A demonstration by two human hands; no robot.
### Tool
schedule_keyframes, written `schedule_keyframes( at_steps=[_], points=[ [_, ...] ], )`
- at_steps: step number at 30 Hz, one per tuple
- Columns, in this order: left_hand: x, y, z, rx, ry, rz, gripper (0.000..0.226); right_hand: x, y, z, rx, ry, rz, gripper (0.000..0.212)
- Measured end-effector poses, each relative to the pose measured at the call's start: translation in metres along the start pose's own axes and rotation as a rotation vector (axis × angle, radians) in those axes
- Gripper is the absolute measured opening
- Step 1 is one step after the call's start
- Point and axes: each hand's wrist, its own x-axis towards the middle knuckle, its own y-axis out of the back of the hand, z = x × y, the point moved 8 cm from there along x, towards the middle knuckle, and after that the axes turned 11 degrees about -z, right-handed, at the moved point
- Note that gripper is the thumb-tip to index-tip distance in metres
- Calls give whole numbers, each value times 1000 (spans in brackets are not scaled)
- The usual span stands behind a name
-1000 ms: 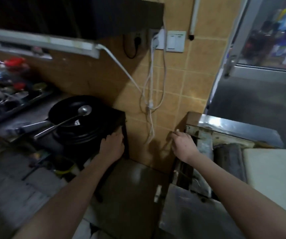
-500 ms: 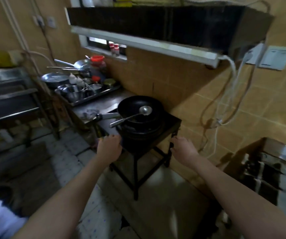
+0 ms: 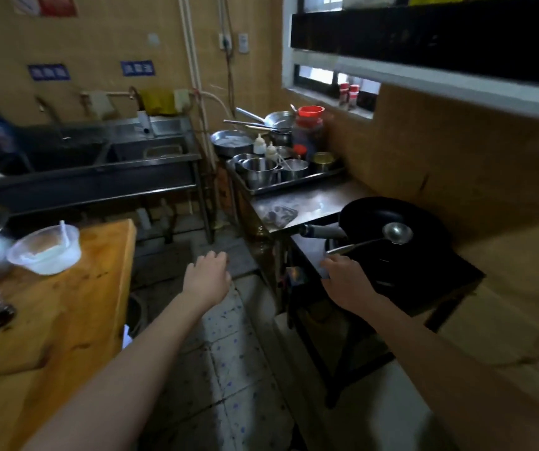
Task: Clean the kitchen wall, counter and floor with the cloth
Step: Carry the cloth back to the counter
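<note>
**A:** Where's the cloth?

**B:** I take it to be the crumpled grey cloth (image 3: 279, 214) on the steel counter (image 3: 320, 198), just left of the pan (image 3: 388, 216), near the end of the pan's handle. It's blurred, so I can't be sure.

**A:** Is either hand on it?

**B:** No. The left hand (image 3: 209, 275) hangs over the floor (image 3: 229, 353), well left of the pan, fingers loosely bent with nothing in them. The right hand (image 3: 346, 281) is just in front of the pan, at the front edge of the stove stand (image 3: 430, 288), relaxed and empty. I can't tell whether it touches that edge.

**A:** How will the cloth handle?

**B:** Light and limp, I'd guess, perhaps damp or greasy. Pinch it at the bunched middle so it lifts in one lump and no corner trails onto the ladle (image 3: 396, 232) lying across the pan. It isn't fragile. Fold it into a pad before pressing it on the wall (image 3: 440, 164) behind the pan.
</note>
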Motion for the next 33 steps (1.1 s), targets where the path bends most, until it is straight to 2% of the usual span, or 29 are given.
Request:
schedule_keyframes(
  at_steps=[10,19,27,33],
  points=[
    [88,18,-72,-76,154,18,32,159,-9,-32,64,147,-26,37],
    [161,15,-119,-133,230,36,32,252,-40,-54,65,230,-131,37],
    [255,4,-157,-139,216,-17,33,337,-53,-49,57,144,-159,34],
    [350,4,-172,-80,125,-45,33,402,-68,-33,127,-25,-145,33]
  ],
)
